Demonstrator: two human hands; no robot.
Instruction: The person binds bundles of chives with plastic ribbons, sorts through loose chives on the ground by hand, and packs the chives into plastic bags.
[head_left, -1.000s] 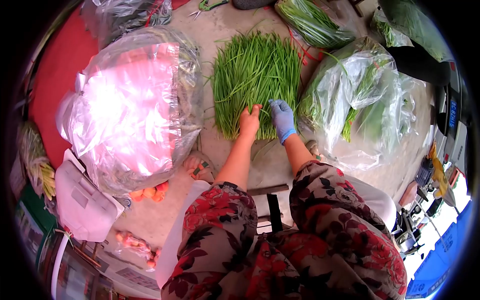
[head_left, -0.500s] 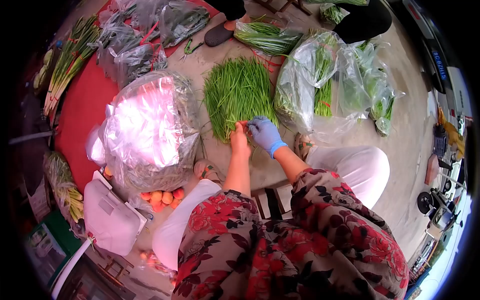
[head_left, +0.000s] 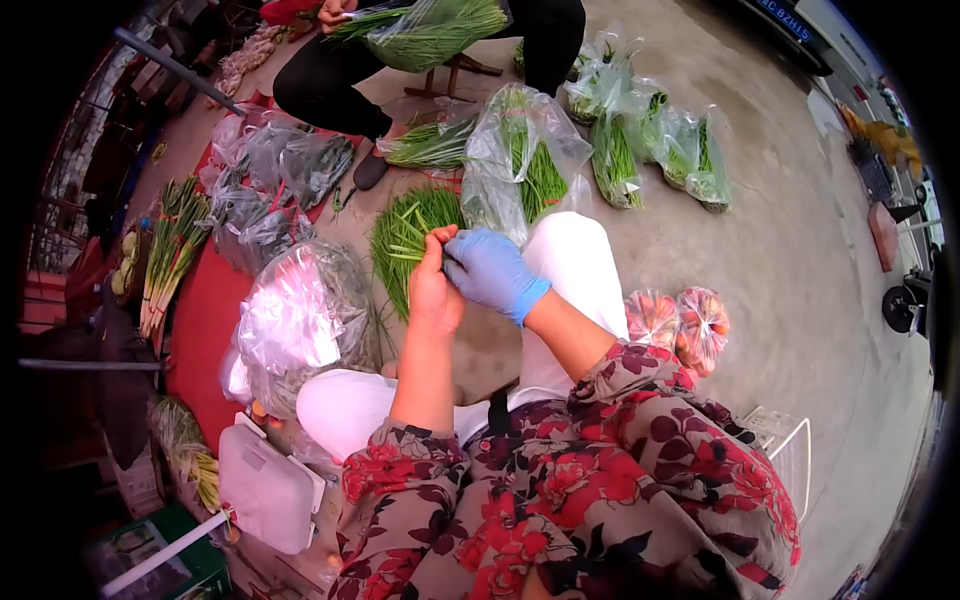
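My bare left hand (head_left: 436, 285) is raised close to me, its fingers closed and meeting those of my right hand. The right hand (head_left: 492, 272) wears a blue glove and curls its fingers against the left fingertips. Anything between them is too small or hidden to name. Behind and below the hands lies a pile of long green stalks (head_left: 395, 240) on the ground, partly covered by them. To the right of the pile, a clear plastic bag (head_left: 490, 185) holds more green stalks.
A person in black trousers (head_left: 325, 85) sits opposite with bagged greens (head_left: 440, 35). A large plastic bag (head_left: 300, 310) and a pale scale (head_left: 265, 485) stand left. Bagged fruit (head_left: 703, 325) lies right; more bagged greens (head_left: 615, 160) lie ahead.
The view has tilted up and swung right. Both hands have come off the green pile, risen towards me and met at the fingertips. The seated person has come into view.
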